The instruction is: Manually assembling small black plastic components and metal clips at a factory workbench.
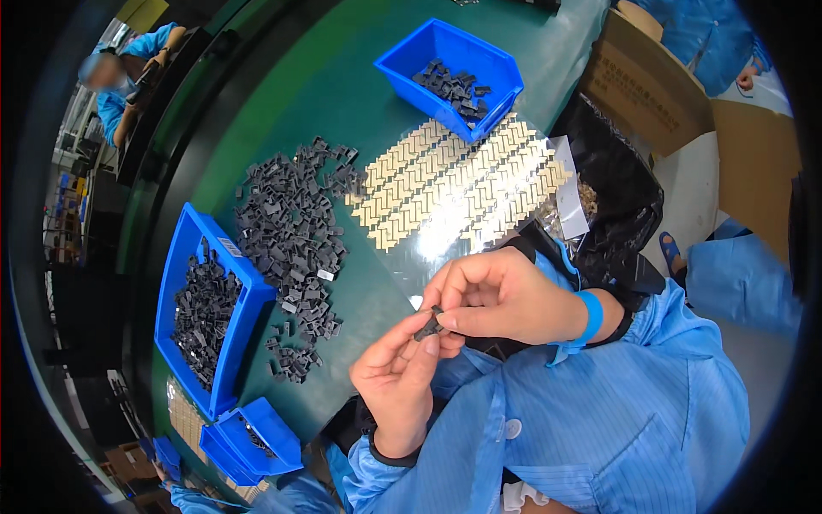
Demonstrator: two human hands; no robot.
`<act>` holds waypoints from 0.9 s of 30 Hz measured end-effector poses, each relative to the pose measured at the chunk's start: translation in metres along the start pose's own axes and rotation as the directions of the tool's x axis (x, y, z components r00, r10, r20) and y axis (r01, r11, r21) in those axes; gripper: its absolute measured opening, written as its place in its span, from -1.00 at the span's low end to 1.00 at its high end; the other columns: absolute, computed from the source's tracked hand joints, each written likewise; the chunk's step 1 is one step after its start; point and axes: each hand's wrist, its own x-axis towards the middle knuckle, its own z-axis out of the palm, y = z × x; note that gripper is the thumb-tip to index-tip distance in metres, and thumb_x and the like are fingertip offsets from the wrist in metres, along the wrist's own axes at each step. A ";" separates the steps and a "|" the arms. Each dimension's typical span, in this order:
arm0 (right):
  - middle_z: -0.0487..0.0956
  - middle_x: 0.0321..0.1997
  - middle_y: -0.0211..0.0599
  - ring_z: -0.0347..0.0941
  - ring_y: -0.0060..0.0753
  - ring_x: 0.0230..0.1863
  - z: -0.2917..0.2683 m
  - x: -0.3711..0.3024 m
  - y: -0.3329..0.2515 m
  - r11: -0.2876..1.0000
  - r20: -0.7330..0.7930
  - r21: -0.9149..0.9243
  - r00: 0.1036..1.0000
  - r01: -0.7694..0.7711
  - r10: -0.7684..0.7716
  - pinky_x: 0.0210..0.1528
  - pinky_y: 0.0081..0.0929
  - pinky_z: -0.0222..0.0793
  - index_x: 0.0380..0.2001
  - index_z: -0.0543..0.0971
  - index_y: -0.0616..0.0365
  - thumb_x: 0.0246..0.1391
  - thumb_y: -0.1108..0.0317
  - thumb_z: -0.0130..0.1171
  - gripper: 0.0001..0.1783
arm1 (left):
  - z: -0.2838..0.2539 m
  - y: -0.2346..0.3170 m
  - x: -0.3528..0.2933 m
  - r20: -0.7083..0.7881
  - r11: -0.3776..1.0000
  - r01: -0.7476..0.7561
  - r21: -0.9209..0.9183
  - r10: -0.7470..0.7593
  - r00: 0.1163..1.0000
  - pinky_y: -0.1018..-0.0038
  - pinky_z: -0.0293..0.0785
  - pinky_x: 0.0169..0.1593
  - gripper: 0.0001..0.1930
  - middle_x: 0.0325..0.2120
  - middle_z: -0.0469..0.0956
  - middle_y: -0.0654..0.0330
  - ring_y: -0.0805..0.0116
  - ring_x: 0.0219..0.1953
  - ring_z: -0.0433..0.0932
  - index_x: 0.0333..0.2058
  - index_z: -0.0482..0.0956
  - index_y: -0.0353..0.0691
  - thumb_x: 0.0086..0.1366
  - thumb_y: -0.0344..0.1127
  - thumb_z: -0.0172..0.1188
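Observation:
My left hand [396, 373] and my right hand [509, 295] meet in front of my body, each with thumb and fingers pinched. Between their fingertips is a small black plastic part [428, 327], gripped from both sides and partly covered by the fingers. Just beyond my right hand lies a clear sheet with cream-coloured pieces [402, 184] in slanted zigzag rows, glare whitening its middle. To the left spreads a loose heap of black plastic parts [291, 223] on the green table mat [364, 295].
A blue bin [402, 64] with black parts overlaps the sheet's far edge. Another blue bin [248, 287] of parts stands left of the heap, and smaller blue bins [278, 437] sit nearer. Right of the table are a black bag [629, 180] and cardboard boxes [642, 86]. Other people work nearby.

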 end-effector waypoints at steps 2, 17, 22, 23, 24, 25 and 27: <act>0.41 -0.30 -0.21 0.45 -0.54 -0.41 -0.002 0.002 0.002 0.999 -0.015 0.026 0.999 -0.037 0.037 -0.35 -0.62 0.43 -0.46 0.41 0.36 -0.01 0.57 0.10 -0.92 | -0.005 -0.002 0.002 0.086 1.000 -0.019 -0.022 0.021 0.996 0.43 0.57 -0.25 -0.74 -0.34 0.53 -0.10 0.21 -0.37 0.59 -0.13 0.41 -0.54 0.17 -0.63 0.04; 0.43 -0.33 -0.24 0.45 -0.58 -0.44 -0.005 0.004 0.006 0.989 -0.024 -0.142 0.999 0.037 -0.040 -0.36 -0.63 0.42 -0.51 0.42 0.33 -0.08 0.56 0.16 -0.89 | 0.001 -0.003 0.004 0.020 0.999 -0.020 0.027 0.020 1.000 0.49 0.59 -0.37 -0.76 -0.43 0.56 -0.03 0.28 -0.47 0.59 -0.19 0.47 -0.48 0.11 -0.59 0.13; 0.44 -0.33 -0.25 0.42 -0.61 -0.42 -0.003 0.003 0.007 0.977 -0.030 -0.193 0.995 0.086 -0.093 -0.34 -0.65 0.40 -0.52 0.42 0.31 -0.09 0.55 0.16 -0.89 | 0.001 -0.003 0.002 0.019 0.999 -0.031 0.015 0.031 0.999 0.50 0.59 -0.37 -0.76 -0.43 0.56 -0.02 0.30 -0.47 0.59 -0.20 0.47 -0.48 0.11 -0.58 0.12; 0.44 -0.33 -0.25 0.42 -0.61 -0.42 -0.003 0.003 0.007 0.977 -0.030 -0.194 0.995 0.086 -0.094 -0.34 -0.65 0.40 -0.52 0.42 0.31 -0.09 0.55 0.16 -0.89 | 0.001 -0.003 0.003 0.019 0.999 -0.033 0.003 0.033 0.999 0.50 0.59 -0.37 -0.76 -0.43 0.56 -0.02 0.31 -0.47 0.59 -0.20 0.47 -0.47 0.11 -0.58 0.12; 0.44 -0.34 -0.27 0.41 -0.61 -0.41 -0.002 0.003 0.006 0.977 -0.042 -0.201 0.995 0.075 -0.085 -0.34 -0.65 0.39 -0.52 0.42 0.30 -0.10 0.55 0.16 -0.89 | 0.001 -0.003 0.003 0.020 0.999 -0.033 0.003 0.033 0.999 0.50 0.59 -0.37 -0.76 -0.43 0.56 -0.02 0.31 -0.47 0.59 -0.20 0.47 -0.47 0.11 -0.58 0.12; 0.44 -0.34 -0.28 0.41 -0.62 -0.39 -0.002 0.003 0.006 0.976 -0.053 -0.208 0.996 0.065 -0.077 -0.34 -0.66 0.38 -0.52 0.42 0.29 -0.10 0.54 0.17 -0.89 | 0.001 -0.003 0.003 0.019 0.999 -0.033 -0.001 0.033 0.999 0.51 0.59 -0.37 -0.76 -0.43 0.56 -0.02 0.31 -0.47 0.59 -0.20 0.47 -0.47 0.12 -0.58 0.12; 0.44 -0.34 -0.29 0.40 -0.63 -0.38 0.000 0.003 0.006 0.974 -0.063 -0.217 0.995 0.068 -0.084 -0.35 -0.67 0.37 -0.53 0.42 0.28 -0.11 0.54 0.17 -0.89 | 0.000 -0.004 0.003 0.017 0.999 -0.033 -0.005 0.033 0.999 0.51 0.59 -0.37 -0.76 -0.42 0.56 -0.02 0.31 -0.47 0.59 -0.20 0.47 -0.48 0.12 -0.58 0.12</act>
